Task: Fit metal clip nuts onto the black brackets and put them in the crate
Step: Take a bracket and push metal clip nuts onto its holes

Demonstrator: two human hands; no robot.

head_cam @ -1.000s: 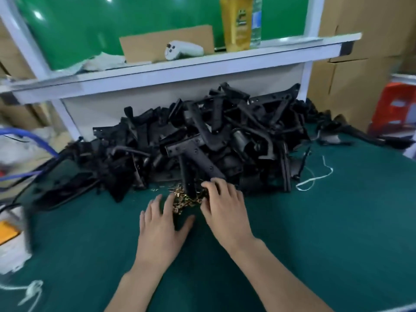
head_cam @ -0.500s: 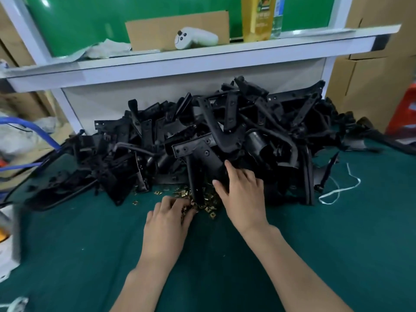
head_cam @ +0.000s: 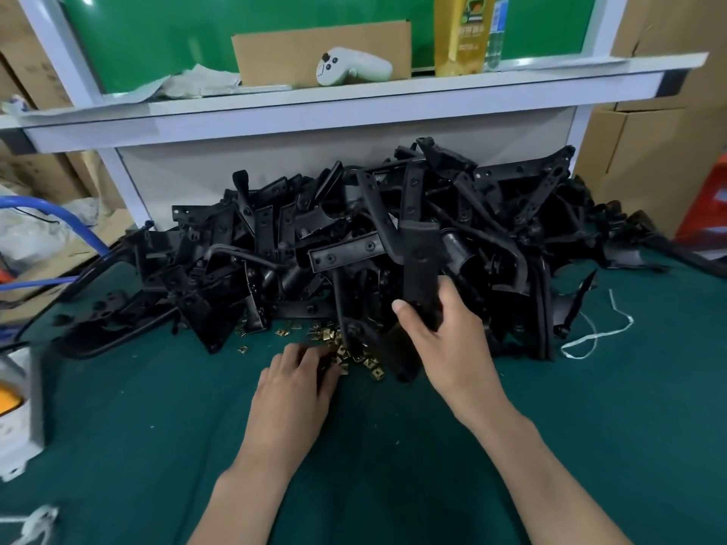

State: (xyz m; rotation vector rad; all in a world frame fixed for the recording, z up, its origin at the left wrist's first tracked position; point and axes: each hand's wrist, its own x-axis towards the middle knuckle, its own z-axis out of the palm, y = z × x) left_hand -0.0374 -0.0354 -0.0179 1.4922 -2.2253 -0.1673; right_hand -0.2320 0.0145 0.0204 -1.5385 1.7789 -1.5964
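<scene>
While the right hand [head_cam: 444, 328] is clamped round the lower end of one long black bracket [head_cam: 419, 265], tipping it up and out of the heap, the left hand [head_cam: 295, 381] sits knuckles-up on the little scatter of brass-coloured clip nuts [head_cam: 356, 356] at the front foot of the pile of brackets [head_cam: 275, 249]. Its fingertips are curled down into the clips, and honestly I can't tell if it's got one pinched or is just raking through. Makes sense as a split though: one hand fetches the part and the other fishes for a nut, so they can meet over the green counter [head_cam: 157, 446]. The pile's heaped along the counter's far edge, against the white panel under the shelf [head_cam: 354, 108]. Half a second back, the right hand was only reaching flat into the heap with nothing in it; now the bracket's up in its grip. Left hand's barely budged off the clips. No crate in sight.
</scene>
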